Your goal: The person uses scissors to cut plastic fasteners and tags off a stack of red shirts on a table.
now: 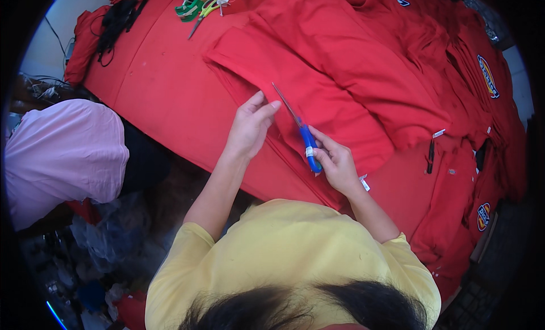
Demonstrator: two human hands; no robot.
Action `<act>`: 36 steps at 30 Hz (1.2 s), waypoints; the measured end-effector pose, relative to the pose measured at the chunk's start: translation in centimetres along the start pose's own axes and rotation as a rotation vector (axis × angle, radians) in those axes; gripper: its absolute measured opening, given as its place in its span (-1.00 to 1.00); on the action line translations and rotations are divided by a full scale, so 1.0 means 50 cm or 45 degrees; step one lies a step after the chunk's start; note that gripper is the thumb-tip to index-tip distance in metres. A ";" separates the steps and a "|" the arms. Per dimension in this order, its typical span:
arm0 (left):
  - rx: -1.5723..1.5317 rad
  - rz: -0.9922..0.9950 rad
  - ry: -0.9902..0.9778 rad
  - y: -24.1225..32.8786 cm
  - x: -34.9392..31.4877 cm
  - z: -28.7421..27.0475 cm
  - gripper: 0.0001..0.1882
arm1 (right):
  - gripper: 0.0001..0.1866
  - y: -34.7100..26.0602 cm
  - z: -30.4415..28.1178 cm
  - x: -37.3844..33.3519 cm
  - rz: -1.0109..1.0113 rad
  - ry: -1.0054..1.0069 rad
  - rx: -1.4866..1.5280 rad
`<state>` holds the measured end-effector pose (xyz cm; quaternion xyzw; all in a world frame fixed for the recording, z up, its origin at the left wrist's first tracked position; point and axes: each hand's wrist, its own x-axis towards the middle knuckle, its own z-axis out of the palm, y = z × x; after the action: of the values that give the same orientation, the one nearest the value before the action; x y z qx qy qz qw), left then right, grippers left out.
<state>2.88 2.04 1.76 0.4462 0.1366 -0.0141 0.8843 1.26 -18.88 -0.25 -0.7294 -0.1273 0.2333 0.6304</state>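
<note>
My right hand [338, 162] is closed round the blue handles of a pair of scissors [308, 144]. Their thin blades point up and to the left over a folded red garment [306, 83]. Just left of the blade tips is my left hand [251, 125], palm turned inward, with thumb and fingers a little apart and nothing visible in it. It hovers by the garment's left edge; whether it touches the cloth I cannot tell. A small white tag [364, 183] shows beside my right wrist.
More red garments with oval patches [487, 76] are heaped at the right. Yellow-handled scissors [209, 8] and green tape rolls [189, 11] lie at the far side of the red-covered table [164, 97]. Black cords [118, 20] rest at far left. A person in pink [68, 151] is at the left.
</note>
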 end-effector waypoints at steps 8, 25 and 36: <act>0.249 -0.010 -0.111 0.012 0.012 -0.023 -0.51 | -0.48 -0.010 0.003 0.046 -0.116 -0.011 -0.010; 0.197 0.067 -0.092 0.044 0.046 -0.054 -0.49 | -0.51 -0.008 0.017 0.116 -0.012 -0.117 0.131; 0.168 0.134 -0.039 0.063 0.051 -0.051 -0.52 | -0.48 0.007 0.031 0.153 -0.459 -0.066 -0.087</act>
<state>5.23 6.21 2.14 0.5098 0.0982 0.0165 0.8545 7.03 -13.94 -2.09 -0.7096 -0.2801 0.1308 0.6332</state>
